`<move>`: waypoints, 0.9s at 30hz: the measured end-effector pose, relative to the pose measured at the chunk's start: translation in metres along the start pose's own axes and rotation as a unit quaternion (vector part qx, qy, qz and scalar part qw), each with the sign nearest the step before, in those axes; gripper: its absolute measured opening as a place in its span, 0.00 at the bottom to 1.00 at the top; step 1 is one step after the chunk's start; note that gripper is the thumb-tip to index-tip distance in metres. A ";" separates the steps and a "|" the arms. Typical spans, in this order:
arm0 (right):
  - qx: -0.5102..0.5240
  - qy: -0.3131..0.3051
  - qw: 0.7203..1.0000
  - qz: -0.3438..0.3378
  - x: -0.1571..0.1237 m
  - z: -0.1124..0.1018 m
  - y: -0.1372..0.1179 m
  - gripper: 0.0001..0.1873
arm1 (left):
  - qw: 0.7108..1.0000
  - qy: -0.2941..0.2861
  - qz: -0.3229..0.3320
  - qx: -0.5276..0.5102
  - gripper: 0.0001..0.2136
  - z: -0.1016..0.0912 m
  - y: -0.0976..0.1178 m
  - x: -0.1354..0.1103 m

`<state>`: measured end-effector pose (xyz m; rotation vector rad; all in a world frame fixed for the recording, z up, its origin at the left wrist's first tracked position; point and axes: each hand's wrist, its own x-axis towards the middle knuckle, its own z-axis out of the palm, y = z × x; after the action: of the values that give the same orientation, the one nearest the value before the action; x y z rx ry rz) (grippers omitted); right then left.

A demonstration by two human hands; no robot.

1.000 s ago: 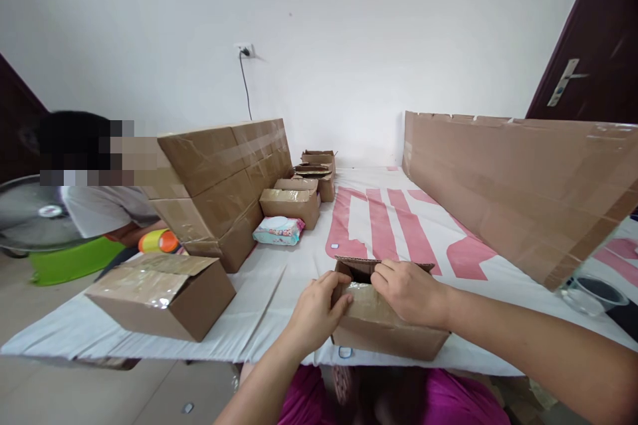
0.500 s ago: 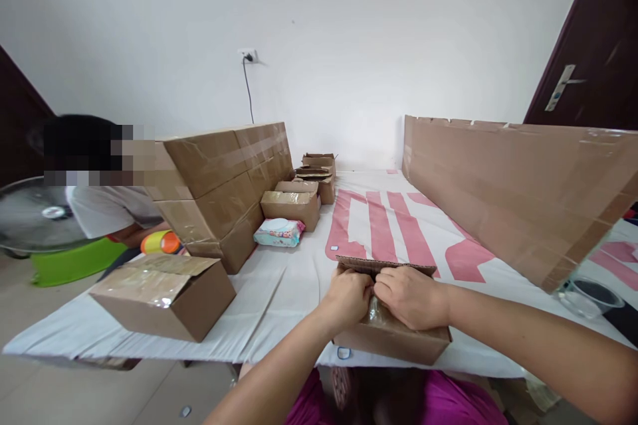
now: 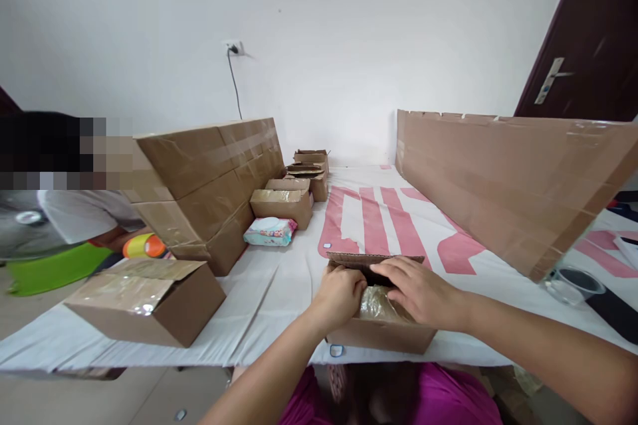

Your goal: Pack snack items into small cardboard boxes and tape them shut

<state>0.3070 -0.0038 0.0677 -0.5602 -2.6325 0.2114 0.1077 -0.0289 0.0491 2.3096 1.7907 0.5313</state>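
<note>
A small cardboard box sits at the table's front edge, with its back flap raised and a dark gap behind its front flap. Shiny crumpled tape covers that front flap. My left hand is closed at the left end of the gap, fingers curled over the front flap's edge. Over the right side of the box lies my right hand, its fingers stretched out and the thumb apart, touching the cardboard. The inside of the box is hidden.
A taped box stands left, beside stacked cartons. A wipes pack lies near several small boxes. A long cardboard panel and a clear cup are right. Another person sits far left.
My right hand has loosened from a curled grip and its fingers have straightened. The gap and the taped flap show more between my hands. The view has shifted slightly right.
</note>
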 end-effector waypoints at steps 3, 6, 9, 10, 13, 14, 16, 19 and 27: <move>-0.019 -0.014 1.000 -0.019 0.012 0.021 0.002 0.13 | 1.000 0.006 -0.001 0.014 0.14 0.001 0.000 -0.003; -0.037 -0.017 0.997 -0.061 0.013 0.031 0.004 0.08 | 1.000 0.008 -0.002 0.028 0.14 0.002 0.000 -0.006; -0.010 -0.034 0.993 -0.117 -0.003 0.021 0.006 0.09 | 0.999 0.005 0.001 0.031 0.14 0.004 -0.001 -0.008; 0.002 -0.042 0.991 -0.124 -0.010 0.015 0.006 0.10 | 1.000 0.005 0.002 0.031 0.14 0.005 -0.001 -0.008; 0.023 -0.065 0.993 -0.092 -0.035 -0.005 0.006 0.13 | 1.000 0.002 0.009 0.025 0.14 0.005 0.001 -0.007; 0.023 -0.069 0.995 -0.073 -0.043 -0.009 0.006 0.13 | 1.000 -0.003 0.015 0.022 0.14 0.005 0.002 -0.006; 0.018 -0.077 0.996 -0.044 -0.057 -0.015 0.005 0.13 | 0.999 -0.012 0.026 0.019 0.14 0.006 0.005 -0.005; 0.013 -0.077 0.997 -0.017 -0.074 -0.019 0.003 0.13 | 0.999 -0.015 0.035 0.018 0.14 0.006 0.007 -0.004; 0.036 -0.099 0.991 0.077 -0.103 -0.039 -0.006 0.13 | 0.998 -0.007 0.060 0.019 0.14 0.008 0.007 -0.005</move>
<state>0.4067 -0.0503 0.0646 -0.7526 -2.7586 0.4287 0.1157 -0.0350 0.0427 2.4524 1.6764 0.5013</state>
